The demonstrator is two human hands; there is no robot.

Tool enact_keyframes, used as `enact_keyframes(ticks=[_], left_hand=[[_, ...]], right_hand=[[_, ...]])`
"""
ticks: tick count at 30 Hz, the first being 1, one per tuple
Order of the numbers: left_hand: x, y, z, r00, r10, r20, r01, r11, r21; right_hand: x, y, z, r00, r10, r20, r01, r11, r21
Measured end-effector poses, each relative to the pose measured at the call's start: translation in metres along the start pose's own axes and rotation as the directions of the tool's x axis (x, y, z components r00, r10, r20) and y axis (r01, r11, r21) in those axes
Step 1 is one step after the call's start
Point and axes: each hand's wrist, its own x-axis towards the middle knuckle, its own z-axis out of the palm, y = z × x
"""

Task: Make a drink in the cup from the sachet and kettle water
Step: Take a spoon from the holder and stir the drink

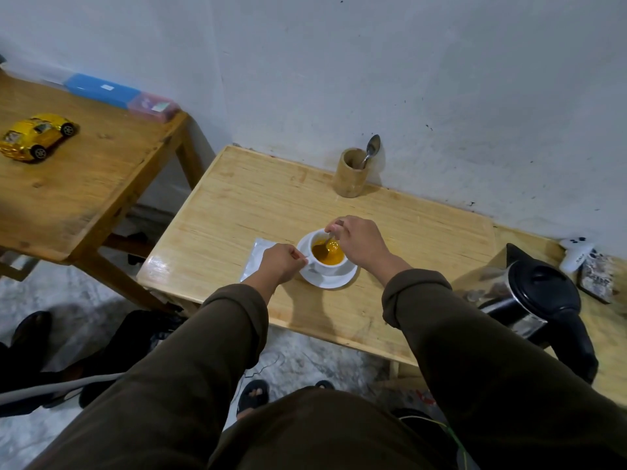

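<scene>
White ceramic cup (330, 262), filled with orange-yellow liquid, is sitting on a white saucer (334, 279) near the middle of the light wooden table (237, 205). Going left to right: the flat silver sachet (256, 254) is lying beside the saucer, the left hand (283, 262) is pinching the cup handle, the right hand (356, 240) is gripping a metal spoon (326, 246) dipped in the liquid, and the steel-and-black electric kettle (529, 300) is standing at the table's right edge.

Table (237, 205) with saucer (330, 281), sachet (254, 257), kettle (529, 300)

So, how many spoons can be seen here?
2. One spoon is in the cup, held by the right hand. The other stands in the wooden holder by the wall.
</scene>
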Motion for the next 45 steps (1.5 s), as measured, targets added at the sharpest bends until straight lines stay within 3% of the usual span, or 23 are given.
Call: enact_keyframes(ticks=[10,16,26,31,38,45], left_hand=[[-0.0001,0.0001,-0.0005,1.0,0.001,0.007,-0.001,1.0,0.004],[0.001,-0.0008,-0.0004,1.0,-0.001,0.007,0.001,1.0,-0.011],[0.0017,-0.0017,-0.0005,1.0,0.0,0.007,0.0,1.0,-0.014],[0.002,-0.0007,-0.001,1.0,0.0,0.014,0.0,1.0,-0.011],[0.002,-0.002,-0.001,1.0,-0.003,0.017,0.003,1.0,0.001],[0.0018,-0.0016,-0.0016,1.0,-0.003,0.023,0.003,1.0,0.009]], right_hand=[[0.0004,0.0027,0.0024,0.997,0.055,-0.051,-0.059,0.995,-0.084],[-0.0008,-0.0002,-0.0006,0.999,0.031,0.021,-0.033,0.997,0.073],[0.0008,0.0035,-0.0008,0.997,0.054,-0.055,-0.056,0.997,-0.051],[-0.0029,0.003,-0.0029,0.998,0.068,-0.006,-0.068,0.993,0.095],[-0.0016,0.0067,-0.0014,0.992,0.09,-0.085,-0.092,0.996,-0.023],[-0.0033,0.0015,-0.0012,0.998,0.06,-0.011,-0.059,0.993,0.103]])
